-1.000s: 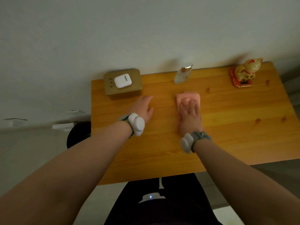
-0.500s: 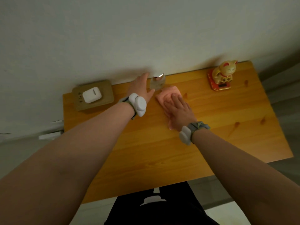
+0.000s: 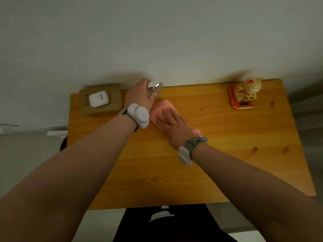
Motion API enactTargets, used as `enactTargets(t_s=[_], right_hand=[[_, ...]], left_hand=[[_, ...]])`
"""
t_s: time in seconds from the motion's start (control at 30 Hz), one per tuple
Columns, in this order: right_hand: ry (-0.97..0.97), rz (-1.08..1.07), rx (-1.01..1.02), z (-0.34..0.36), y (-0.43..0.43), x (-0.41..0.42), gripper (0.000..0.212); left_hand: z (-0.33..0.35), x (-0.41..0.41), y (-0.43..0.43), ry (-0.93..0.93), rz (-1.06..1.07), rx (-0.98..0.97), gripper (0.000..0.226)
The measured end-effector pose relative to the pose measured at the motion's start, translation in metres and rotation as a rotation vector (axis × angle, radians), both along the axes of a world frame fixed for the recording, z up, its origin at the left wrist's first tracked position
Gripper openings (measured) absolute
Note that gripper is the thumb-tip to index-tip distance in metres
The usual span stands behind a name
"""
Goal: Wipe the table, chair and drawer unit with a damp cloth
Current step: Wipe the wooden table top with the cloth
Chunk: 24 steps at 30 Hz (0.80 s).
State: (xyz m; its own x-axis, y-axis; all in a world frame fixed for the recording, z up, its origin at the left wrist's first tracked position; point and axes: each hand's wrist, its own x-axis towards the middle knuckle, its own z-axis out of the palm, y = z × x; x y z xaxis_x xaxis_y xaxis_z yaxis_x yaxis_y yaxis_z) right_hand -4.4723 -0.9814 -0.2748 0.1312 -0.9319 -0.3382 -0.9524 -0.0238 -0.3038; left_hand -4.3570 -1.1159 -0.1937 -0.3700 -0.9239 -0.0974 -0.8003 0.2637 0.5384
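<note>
Cloth (image 3: pixel 164 109) flat on table (image 3: pixel 227 137), mid-rear, pinned under right hand (image 3: pixel 172 125), palm spread, fingers extended. Left hand (image 3: pixel 139 96) closed round bottle (image 3: pixel 154 87). Cloth judged soft, light, limp; best pressed flat from above, not pinched.

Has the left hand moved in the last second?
Yes. The left hand went from mid-table, near the box, to the back edge, now gripping the bottle.

The table (image 3: pixel 218 154) is seen as warm knotty wood with a smooth satin finish. The cloth (image 3: pixel 163 109) looks soft, pink and matt. Glossy gold is shown on the cat figurine (image 3: pixel 249 89), shiny metal on the bottle cap (image 3: pixel 153 84).
</note>
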Motion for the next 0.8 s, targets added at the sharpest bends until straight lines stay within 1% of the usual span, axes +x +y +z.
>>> enactTargets(t_s=[0.13,0.23,0.3,0.37,0.4,0.47,0.57,0.63,0.7,0.73,0.8], right_hand=[[0.014,0.136,0.036,0.002,-0.047,0.011,0.063],[0.011,0.161,0.052,0.004,-0.076,0.011,0.070],[0.012,0.131,0.081,0.006,-0.084,0.005,0.085],[0.035,0.073,0.107,0.007,-0.079,-0.005,0.107],[0.038,0.029,0.107,0.008,-0.074,-0.011,0.114],[0.037,-0.088,0.087,0.008,-0.058,-0.029,0.119],[0.077,-0.313,0.094,0.012,-0.033,-0.067,0.114],[0.089,-0.458,0.131,0.016,-0.020,-0.095,0.102],[0.076,-0.570,0.160,0.019,-0.010,-0.112,0.086],[0.076,-0.606,0.151,0.019,-0.005,-0.114,0.079],[0.108,-0.609,0.114,0.016,0.009,-0.108,0.067]], left_hand=[[0.013,0.026,0.000,-0.050,0.032,-0.044,0.028],[0.013,0.037,0.004,-0.044,0.076,-0.056,0.026],[0.010,0.037,0.007,-0.057,0.089,-0.061,0.025],[0.007,0.032,0.010,-0.064,0.071,-0.044,0.023],[0.005,0.028,0.012,-0.060,0.055,-0.033,0.024],[0.003,0.018,0.015,-0.040,0.014,-0.014,0.026],[0.001,-0.003,0.021,-0.002,-0.042,0.046,0.028],[-0.001,-0.020,0.023,0.018,-0.085,0.092,0.031],[-0.004,-0.034,0.026,0.029,-0.126,0.120,0.033],[-0.007,-0.041,0.026,0.031,-0.144,0.135,0.035],[-0.012,-0.054,0.028,0.033,-0.165,0.165,0.036]])
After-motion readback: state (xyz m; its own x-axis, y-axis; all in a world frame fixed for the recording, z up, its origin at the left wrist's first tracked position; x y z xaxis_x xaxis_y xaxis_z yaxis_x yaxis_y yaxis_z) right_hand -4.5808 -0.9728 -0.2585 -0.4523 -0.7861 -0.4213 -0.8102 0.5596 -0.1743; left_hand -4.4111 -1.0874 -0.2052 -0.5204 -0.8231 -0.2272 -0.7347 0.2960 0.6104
